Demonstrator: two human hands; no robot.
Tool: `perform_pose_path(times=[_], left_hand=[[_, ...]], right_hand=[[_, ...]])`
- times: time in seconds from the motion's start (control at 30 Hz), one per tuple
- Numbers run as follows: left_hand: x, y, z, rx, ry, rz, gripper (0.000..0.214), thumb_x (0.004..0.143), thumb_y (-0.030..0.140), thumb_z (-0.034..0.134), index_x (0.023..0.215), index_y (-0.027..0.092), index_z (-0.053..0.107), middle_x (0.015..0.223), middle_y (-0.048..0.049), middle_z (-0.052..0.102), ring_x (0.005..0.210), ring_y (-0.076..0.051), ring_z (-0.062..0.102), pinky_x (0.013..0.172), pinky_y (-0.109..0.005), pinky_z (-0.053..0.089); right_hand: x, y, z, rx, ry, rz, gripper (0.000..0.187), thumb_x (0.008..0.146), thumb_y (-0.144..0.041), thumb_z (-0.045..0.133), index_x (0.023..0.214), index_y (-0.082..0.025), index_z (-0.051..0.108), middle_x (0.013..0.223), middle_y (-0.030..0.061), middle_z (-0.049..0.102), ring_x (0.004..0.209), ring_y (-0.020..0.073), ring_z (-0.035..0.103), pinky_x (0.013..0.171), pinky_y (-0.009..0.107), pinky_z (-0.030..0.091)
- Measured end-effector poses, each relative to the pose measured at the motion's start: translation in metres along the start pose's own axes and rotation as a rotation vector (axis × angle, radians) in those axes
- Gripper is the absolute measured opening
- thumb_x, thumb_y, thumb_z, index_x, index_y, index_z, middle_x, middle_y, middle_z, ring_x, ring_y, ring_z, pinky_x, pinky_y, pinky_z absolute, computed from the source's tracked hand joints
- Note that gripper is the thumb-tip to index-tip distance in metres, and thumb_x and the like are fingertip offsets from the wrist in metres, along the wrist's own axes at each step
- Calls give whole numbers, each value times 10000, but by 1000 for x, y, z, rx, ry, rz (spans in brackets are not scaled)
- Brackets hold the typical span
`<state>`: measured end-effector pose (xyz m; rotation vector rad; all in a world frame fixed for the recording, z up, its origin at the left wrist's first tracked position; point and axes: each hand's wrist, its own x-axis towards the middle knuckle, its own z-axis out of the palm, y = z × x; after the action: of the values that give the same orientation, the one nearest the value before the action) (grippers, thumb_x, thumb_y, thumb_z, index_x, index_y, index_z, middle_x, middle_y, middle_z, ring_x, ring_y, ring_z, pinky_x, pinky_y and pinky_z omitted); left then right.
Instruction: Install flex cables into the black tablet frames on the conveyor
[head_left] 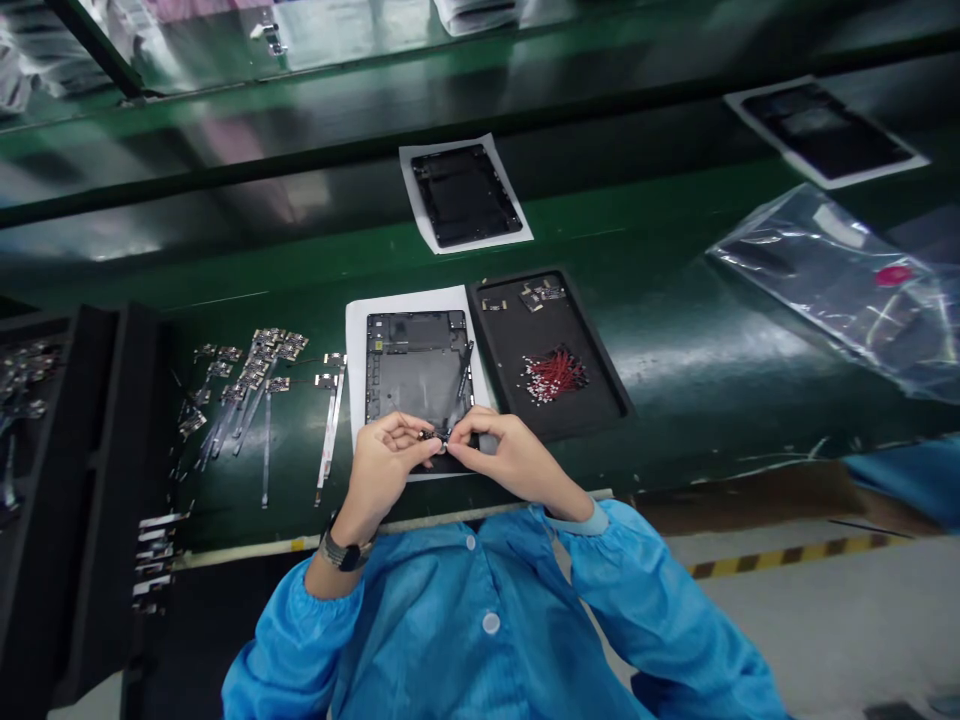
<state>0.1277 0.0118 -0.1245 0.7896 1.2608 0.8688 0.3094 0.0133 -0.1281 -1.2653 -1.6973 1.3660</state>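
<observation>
My left hand (386, 460) pinches a small circuit board (428, 435) over the near end of a black tablet housing (420, 375). Opposite it, the fingertips of my right hand (506, 455) are closed at the board's right end, where a dark flex cable (463, 375) runs up across the housing. Exactly what those right fingertips grip is too small to tell. Under the housing lies a white sheet (358, 330). Just right of it, a black tray (510, 350) holds a heap of red-wired small parts (555, 375) and a few small boards (541, 294).
Several boards with ribbon cables (262, 365) lie on the green bench (667, 330) to the left, beside a black foam bin (105, 450). A second housing (466, 195) sits farther back. At right are a clear plastic bag (840, 290) and another dark panel (829, 130) on paper.
</observation>
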Motion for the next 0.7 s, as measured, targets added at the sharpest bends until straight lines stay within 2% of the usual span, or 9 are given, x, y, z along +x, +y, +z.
perform_pose_path(times=[0.27, 0.53, 0.7], left_hand=[[1, -1, -2, 13, -33, -8, 231, 599, 210, 812, 764, 136, 668, 613, 5, 658, 500, -118, 617, 523, -233, 502], [-1, -1, 2, 34, 28, -4, 229, 593, 209, 806, 748, 132, 656, 613, -3, 662, 503, -117, 611, 521, -236, 512], [1, 0, -1, 30, -27, -26, 223, 587, 197, 813, 742, 133, 666, 560, 16, 638, 488, -116, 613, 508, -221, 497]], right_hand=[[0, 2, -1, 8, -25, -18, 131, 855, -263, 639, 751, -190, 670, 756, 33, 645, 767, 184, 602, 744, 317, 473], [-2, 4, 3, 3, 24, -1, 133, 863, -267, 633, 754, -194, 658, 762, 32, 639, 776, 185, 600, 738, 315, 464], [-3, 7, 3, 23, 18, -14, 106, 856, -247, 659, 769, -188, 675, 770, 32, 631, 794, 189, 598, 752, 323, 459]])
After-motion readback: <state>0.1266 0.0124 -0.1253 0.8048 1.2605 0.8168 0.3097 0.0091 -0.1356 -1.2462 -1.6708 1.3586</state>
